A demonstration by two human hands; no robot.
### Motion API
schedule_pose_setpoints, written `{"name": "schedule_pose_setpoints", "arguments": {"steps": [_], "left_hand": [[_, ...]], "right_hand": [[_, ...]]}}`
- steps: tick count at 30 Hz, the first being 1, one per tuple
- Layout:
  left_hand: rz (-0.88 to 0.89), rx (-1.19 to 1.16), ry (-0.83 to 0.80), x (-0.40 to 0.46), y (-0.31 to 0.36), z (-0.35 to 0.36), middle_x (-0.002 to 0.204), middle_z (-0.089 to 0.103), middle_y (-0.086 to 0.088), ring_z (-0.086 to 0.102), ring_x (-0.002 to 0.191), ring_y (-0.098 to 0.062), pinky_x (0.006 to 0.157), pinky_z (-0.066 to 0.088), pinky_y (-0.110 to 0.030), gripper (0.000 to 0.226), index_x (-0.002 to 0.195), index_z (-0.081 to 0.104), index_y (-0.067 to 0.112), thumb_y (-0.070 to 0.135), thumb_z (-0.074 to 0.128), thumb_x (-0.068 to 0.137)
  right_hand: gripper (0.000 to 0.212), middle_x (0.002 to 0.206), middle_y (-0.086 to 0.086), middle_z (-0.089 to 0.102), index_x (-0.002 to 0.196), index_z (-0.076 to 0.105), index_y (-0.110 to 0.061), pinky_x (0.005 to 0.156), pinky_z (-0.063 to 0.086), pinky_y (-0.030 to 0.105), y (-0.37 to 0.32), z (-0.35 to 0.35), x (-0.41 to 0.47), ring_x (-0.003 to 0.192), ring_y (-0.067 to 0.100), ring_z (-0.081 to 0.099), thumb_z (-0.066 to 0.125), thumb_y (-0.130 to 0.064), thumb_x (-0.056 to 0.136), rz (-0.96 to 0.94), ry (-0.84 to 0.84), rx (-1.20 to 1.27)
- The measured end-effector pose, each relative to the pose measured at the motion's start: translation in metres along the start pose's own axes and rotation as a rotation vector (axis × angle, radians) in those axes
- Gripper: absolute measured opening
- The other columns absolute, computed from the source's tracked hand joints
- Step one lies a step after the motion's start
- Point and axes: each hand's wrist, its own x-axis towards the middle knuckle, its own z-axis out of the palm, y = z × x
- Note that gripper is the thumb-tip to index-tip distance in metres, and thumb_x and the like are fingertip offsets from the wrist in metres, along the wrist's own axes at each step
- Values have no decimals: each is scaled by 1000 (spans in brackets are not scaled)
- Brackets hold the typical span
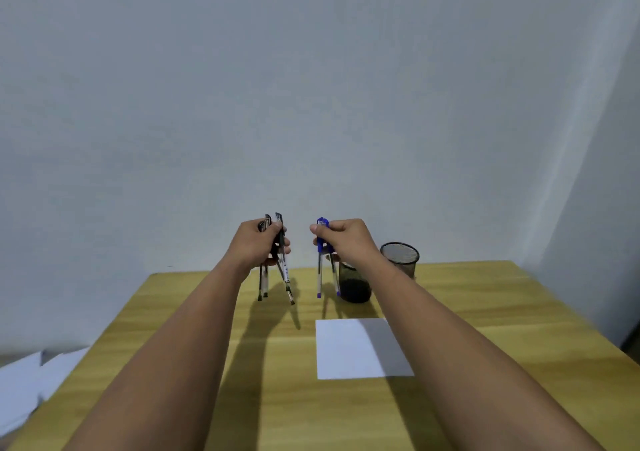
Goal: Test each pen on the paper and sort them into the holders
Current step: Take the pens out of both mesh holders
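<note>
My left hand (258, 242) grips a bunch of black pens (284, 270), held upright above the far part of the wooden table (277, 364), tips hanging down. To its right, my right hand (341, 239) grips blue pens (320, 270), also upright with tips down. A white sheet of paper (353, 350) lies flat on the table below my right forearm. Two holders stand at the far right: a dark translucent cup (355, 286), partly hidden by my right wrist, and a black mesh holder (400, 258) behind it.
A plain grey wall rises right behind the table's far edge. Loose white sheets (27, 388) lie off the table's left side, lower down. The table's right edge runs diagonally toward the lower right.
</note>
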Motion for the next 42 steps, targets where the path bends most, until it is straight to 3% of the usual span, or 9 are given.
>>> {"name": "schedule_pose_setpoints", "arguments": {"steps": [4,9,12,14,17,21,28,35,42], "left_hand": [[-149,57,-27,-11,-41,-38,90,75,-17,74,71,-22,63,60,-32,33,112,65,-5,24,51,106],[-280,154,-45,-4,-96,-68,90,77,-20,74,73,-29,72,59,-41,33,109,64,-6,25,55,104],[-287,320,-16,3,-118,-79,94,76,-23,70,71,-30,65,60,-37,32,102,68,-6,25,59,102],[-258,470,-18,8,-130,-86,93,75,-21,70,77,-32,73,60,-40,31,93,71,-1,27,61,100],[-232,713,-19,10,-143,-94,95,71,-11,68,91,-29,80,55,-37,21,91,69,10,30,66,95],[-201,874,16,6,-153,-101,115,69,-5,65,107,-27,92,56,-42,29,114,69,20,35,72,89],[-178,890,108,-2,-159,-107,120,70,-1,65,107,-24,88,56,-43,45,125,63,24,47,71,87],[-171,872,126,-10,-160,-116,120,70,0,66,105,-24,88,57,-44,41,123,63,24,47,67,90],[-159,874,146,-19,-161,-117,119,70,-1,67,102,-23,85,57,-42,38,122,64,24,45,67,91]], "right_hand": [[36,77,12,67,88,75,3,62,58,31,30,60,-6,58,17,65,81,-32,97,108,-111,-118],[37,66,15,65,75,68,-6,67,63,39,67,119,-2,62,29,71,83,-33,94,192,-156,-265],[40,70,21,76,76,72,3,78,67,56,84,142,1,75,40,81,86,-32,89,243,-173,-299],[44,67,18,76,82,72,11,78,64,63,94,154,6,75,42,80,87,-31,87,258,-150,-308],[41,75,14,76,77,71,3,76,64,44,94,164,4,71,34,75,84,-34,90,223,-136,-496],[30,93,11,79,96,78,-1,81,64,42,94,174,-1,89,32,76,81,-30,91,192,-138,-635],[33,123,7,73,126,70,-13,77,48,33,92,180,-9,112,31,69,73,-30,97,126,-112,-773],[29,120,6,73,122,71,-15,79,53,34,89,182,-15,109,32,69,71,-27,95,111,-119,-820],[7,83,0,60,97,62,-13,60,42,31,86,180,-20,83,28,62,64,-20,96,157,-137,-885]]}}
